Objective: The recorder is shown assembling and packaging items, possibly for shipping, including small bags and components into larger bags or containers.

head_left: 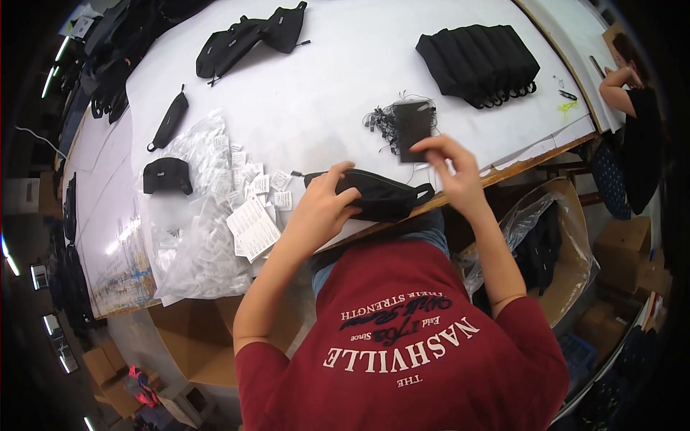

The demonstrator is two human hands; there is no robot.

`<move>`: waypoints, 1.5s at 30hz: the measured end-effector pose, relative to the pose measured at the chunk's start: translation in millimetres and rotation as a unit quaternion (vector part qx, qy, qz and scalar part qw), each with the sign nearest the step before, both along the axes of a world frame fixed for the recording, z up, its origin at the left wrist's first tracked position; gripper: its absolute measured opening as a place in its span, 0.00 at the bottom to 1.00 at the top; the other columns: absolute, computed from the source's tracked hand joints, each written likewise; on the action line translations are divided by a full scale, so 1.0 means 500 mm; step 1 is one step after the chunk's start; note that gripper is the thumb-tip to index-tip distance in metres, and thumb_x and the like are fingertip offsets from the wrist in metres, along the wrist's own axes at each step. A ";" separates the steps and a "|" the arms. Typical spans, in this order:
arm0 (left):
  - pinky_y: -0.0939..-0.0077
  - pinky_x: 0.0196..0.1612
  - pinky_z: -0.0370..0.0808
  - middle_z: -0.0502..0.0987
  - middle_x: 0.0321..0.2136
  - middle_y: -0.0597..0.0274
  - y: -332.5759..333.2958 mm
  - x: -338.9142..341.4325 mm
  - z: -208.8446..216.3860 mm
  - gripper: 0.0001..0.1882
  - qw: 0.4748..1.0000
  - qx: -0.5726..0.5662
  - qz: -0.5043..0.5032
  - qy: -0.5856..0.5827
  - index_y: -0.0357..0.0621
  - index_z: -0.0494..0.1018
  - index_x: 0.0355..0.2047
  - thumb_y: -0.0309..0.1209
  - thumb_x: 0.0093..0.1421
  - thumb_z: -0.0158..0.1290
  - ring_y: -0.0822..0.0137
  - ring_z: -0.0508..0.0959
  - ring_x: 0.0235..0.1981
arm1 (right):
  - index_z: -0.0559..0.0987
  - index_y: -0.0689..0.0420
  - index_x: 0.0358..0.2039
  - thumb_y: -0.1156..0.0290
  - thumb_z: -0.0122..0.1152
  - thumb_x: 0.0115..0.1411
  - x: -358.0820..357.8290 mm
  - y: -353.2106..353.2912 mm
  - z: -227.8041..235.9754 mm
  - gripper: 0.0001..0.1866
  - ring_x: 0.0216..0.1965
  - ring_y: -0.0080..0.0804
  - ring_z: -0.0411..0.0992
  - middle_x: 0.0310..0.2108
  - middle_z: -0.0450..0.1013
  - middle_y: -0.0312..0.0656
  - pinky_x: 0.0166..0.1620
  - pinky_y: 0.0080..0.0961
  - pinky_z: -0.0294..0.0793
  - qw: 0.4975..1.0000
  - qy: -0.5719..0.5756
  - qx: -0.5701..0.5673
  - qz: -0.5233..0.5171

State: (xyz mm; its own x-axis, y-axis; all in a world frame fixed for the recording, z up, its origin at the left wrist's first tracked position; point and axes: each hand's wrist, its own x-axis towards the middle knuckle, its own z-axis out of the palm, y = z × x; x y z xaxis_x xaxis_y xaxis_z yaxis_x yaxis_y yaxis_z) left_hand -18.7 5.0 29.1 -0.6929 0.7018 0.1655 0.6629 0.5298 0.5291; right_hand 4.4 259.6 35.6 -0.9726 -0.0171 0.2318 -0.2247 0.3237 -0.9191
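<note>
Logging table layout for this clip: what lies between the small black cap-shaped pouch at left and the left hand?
In the head view, white paper tags and clear plastic bags lie between the cap-shaped pouch and the left hand.

Bright, even overhead light on the white table [345, 65], which reads close to washed out toward the far right. Soft glare patch on the table's left part, and sheen on the clear plastic bags [194, 244] heaped there. Shadows weak and short; a faint one under the left hand [320, 208]. Black pouches lose surface detail and show as near-solid dark shapes. Strong fisheye bend: the table edges curve, and the corners fall into black vignette. Strip lights [50, 72] show as streaks at the far left rim. Centre fairly sharp; the rim is soft and smeared, and the near left floor is dim.
</note>
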 end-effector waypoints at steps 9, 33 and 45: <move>0.62 0.51 0.68 0.65 0.55 0.53 0.001 0.004 -0.007 0.10 0.995 0.036 -0.043 0.077 0.42 0.74 0.31 0.25 0.47 0.60 0.52 0.70 0.49 | 0.67 0.52 0.53 0.80 0.54 0.54 0.005 -0.052 -0.018 0.24 0.32 0.45 0.71 0.27 0.71 0.46 0.37 0.36 0.69 0.941 -0.050 0.238 0.237; 0.70 0.40 0.70 0.76 0.28 0.56 -0.018 -0.029 0.003 0.10 0.980 0.113 0.074 -0.150 0.40 0.73 0.35 0.32 0.57 0.55 0.61 0.75 0.35 | 0.74 0.57 0.28 0.67 0.65 0.49 0.036 -0.077 -0.061 0.11 0.32 0.40 0.68 0.27 0.66 0.42 0.33 0.34 0.68 0.933 0.051 0.304 0.184; 0.65 0.45 0.67 0.75 0.34 0.56 -0.159 -0.143 -0.072 0.16 0.920 -0.284 0.270 0.003 0.41 0.74 0.27 0.39 0.45 0.64 0.57 0.72 0.41 | 0.75 0.58 0.22 0.67 0.64 0.48 0.038 -0.084 -0.058 0.09 0.29 0.37 0.68 0.23 0.66 0.40 0.30 0.32 0.68 0.927 0.077 0.312 0.193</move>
State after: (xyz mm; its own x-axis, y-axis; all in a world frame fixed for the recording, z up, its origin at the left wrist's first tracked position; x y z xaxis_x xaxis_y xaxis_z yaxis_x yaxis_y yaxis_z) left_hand -90.4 -74.3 -6.7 -0.9664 0.2291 -0.1170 0.2230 0.9728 0.0632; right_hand 23.4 217.7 6.5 -0.8219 -0.5351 0.1952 -0.5480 0.6494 -0.5272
